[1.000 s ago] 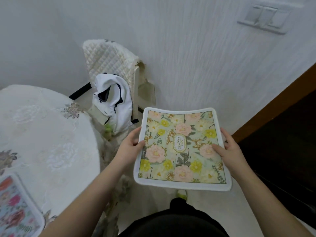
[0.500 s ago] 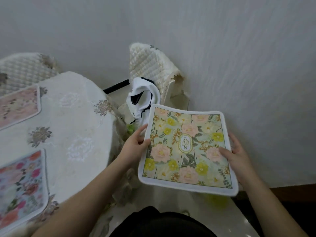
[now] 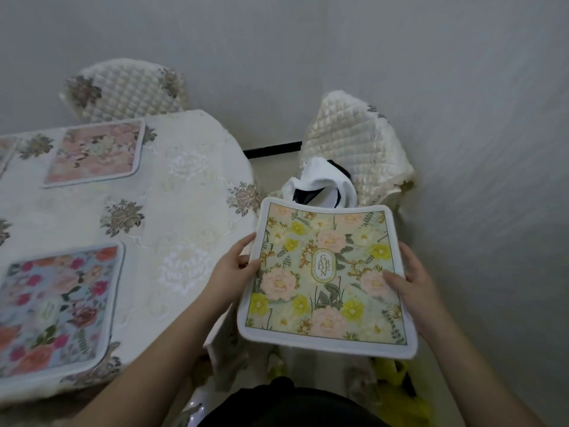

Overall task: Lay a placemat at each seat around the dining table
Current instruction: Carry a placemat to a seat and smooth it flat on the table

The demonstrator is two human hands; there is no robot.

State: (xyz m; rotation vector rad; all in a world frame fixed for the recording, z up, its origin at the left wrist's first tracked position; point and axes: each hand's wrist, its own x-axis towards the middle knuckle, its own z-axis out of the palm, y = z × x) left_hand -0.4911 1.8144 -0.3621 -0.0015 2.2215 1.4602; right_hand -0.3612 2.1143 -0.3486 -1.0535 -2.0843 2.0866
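I hold a green floral placemat [image 3: 326,272] with a white border flat in the air, just off the right edge of the dining table [image 3: 184,217]. My left hand [image 3: 229,274] pinches its left edge, thumb on top. My right hand [image 3: 414,283] grips its right edge, thumb lying on the print. On the cream embroidered tablecloth lie a pink floral placemat [image 3: 95,152] at the far side and a blue one with red and pink flowers [image 3: 57,306] at the near left. A sliver of another mat [image 3: 4,152] shows at the left frame edge.
Two chairs with quilted cream covers stand by the wall: one [image 3: 126,87] behind the table, one [image 3: 357,143] at the right with a white and black garment [image 3: 320,186] on it. The wall [image 3: 477,180] is close on the right. Something yellow [image 3: 397,377] lies on the floor.
The view has swung left and more of the table has come into sight, with both laid mats visible. The green placemat stays held in both hands, now closer to the table's edge.
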